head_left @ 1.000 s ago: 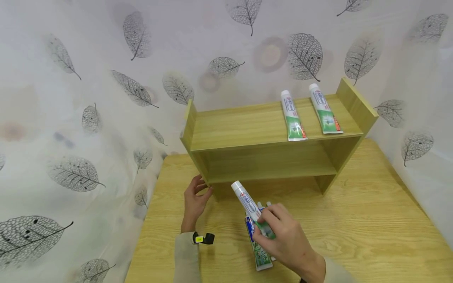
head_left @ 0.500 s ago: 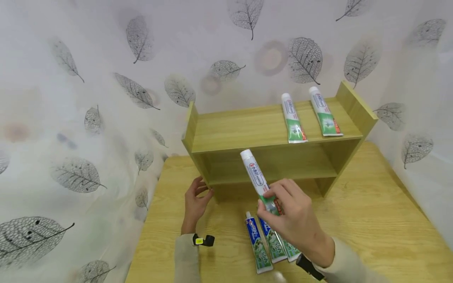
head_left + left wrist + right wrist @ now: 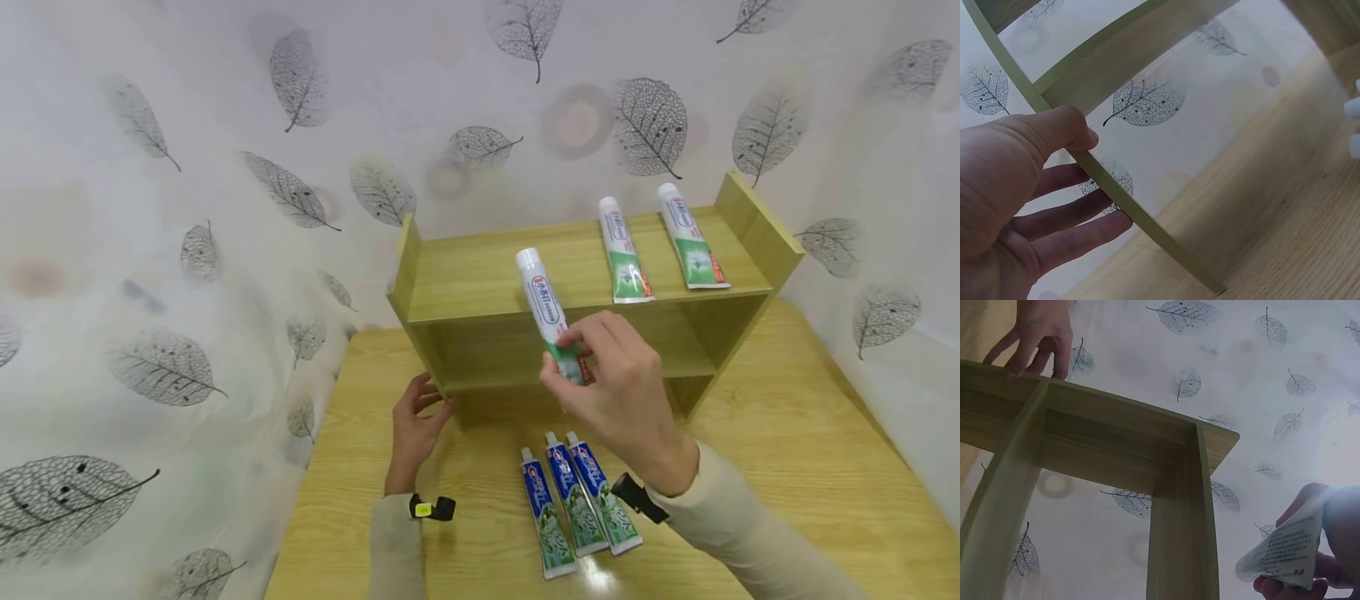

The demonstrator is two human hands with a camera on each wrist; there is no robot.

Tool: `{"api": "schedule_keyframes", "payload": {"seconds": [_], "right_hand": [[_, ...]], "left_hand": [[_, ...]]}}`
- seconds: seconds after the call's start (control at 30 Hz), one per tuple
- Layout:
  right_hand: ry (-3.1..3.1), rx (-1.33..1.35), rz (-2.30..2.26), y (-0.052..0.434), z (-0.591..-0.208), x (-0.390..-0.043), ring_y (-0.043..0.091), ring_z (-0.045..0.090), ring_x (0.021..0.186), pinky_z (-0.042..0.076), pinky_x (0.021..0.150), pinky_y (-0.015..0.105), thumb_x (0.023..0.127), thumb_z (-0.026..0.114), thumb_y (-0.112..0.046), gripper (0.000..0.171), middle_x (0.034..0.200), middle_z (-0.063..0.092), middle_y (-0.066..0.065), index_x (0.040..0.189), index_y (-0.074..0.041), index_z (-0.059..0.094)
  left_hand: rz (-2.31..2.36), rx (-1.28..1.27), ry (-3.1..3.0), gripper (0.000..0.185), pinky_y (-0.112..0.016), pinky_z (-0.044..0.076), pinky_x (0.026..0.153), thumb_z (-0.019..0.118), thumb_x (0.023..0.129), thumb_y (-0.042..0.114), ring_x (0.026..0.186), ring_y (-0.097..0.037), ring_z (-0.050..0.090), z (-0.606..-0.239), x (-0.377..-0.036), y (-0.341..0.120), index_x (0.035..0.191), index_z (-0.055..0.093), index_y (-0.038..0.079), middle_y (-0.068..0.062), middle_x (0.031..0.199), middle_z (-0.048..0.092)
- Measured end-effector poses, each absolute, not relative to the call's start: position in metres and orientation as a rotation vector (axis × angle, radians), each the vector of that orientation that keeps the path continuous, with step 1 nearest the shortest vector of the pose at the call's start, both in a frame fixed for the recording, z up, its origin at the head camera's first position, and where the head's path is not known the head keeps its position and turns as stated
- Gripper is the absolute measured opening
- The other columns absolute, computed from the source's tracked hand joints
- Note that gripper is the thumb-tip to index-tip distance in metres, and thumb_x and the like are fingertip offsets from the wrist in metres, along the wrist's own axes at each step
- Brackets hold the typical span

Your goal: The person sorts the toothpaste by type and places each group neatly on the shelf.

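Note:
My right hand (image 3: 618,392) pinches a white-and-green toothpaste tube (image 3: 542,296) by its lower end, cap up, in front of the wooden shelf (image 3: 472,279). The printed back of this tube (image 3: 1288,547) shows in the right wrist view. My left hand (image 3: 416,429) holds the front edge of the shelf's left side panel (image 3: 1147,222), thumb on one side and fingers on the other. Two matching tubes, one nearer the middle (image 3: 624,254) and one farther right (image 3: 692,242), lie on the top board with their caps toward the wall.
Blue-and-green toothpaste tubes, a left one (image 3: 547,517), a middle one (image 3: 576,500) and a right one (image 3: 606,496), lie on the wooden table (image 3: 795,467) before the shelf. A leaf-patterned wall covering (image 3: 480,50) stands close behind.
My right hand has lifted the white-and-green tube from above the table tubes up to the top board's height. The blue-and-green tubes are uncovered. My left hand stays on the side panel.

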State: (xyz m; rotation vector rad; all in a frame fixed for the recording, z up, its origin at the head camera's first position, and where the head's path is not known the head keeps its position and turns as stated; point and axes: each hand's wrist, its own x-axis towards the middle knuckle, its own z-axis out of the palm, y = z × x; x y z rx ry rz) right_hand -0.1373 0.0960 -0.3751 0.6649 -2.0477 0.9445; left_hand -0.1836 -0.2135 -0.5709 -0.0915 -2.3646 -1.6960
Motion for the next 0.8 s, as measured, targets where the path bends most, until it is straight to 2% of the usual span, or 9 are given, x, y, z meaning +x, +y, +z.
{"api": "schedule_keyframes", "payload": {"seconds": [0.17,0.53,0.8], "right_hand": [[-2.077,0.637,0.893,0.096,-0.356,-0.146,0.018,0.056,0.068,0.049,0.053,0.027,0.083,0.081,-0.003,0.018,0.086,0.067,0.016,0.095,0.004,0.069],[-2.366,0.503,0.922,0.09,-0.317,-0.185,0.027,0.062,0.07,0.05,0.057,0.035,0.092,0.075,-0.009,0.017,0.092,0.073,0.017,0.101,0.003,0.069],[-2.526,0.434,0.942,0.084,-0.302,-0.215,0.029,0.062,0.071,0.052,0.061,0.037,0.091,0.072,-0.009,0.016,0.088,0.074,0.017,0.099,0.004,0.069]], "left_hand": [[-1.69,-0.096,-2.365,0.054,-0.049,0.069,0.083,0.083,0.095,0.001,0.115,-0.046,0.076,-0.569,-0.185,-0.212,0.144,0.066,0.012,-0.023,0.12,0.074],[-1.705,-0.073,-2.352,0.052,-0.039,0.069,0.081,0.082,0.094,-0.002,0.112,-0.047,0.076,-0.57,-0.18,-0.212,0.143,0.067,0.007,-0.023,0.116,0.074],[-1.723,-0.079,-2.355,0.054,-0.037,0.068,0.083,0.083,0.095,0.002,0.116,-0.045,0.075,-0.571,-0.181,-0.212,0.145,0.067,0.014,-0.021,0.118,0.073]]}}
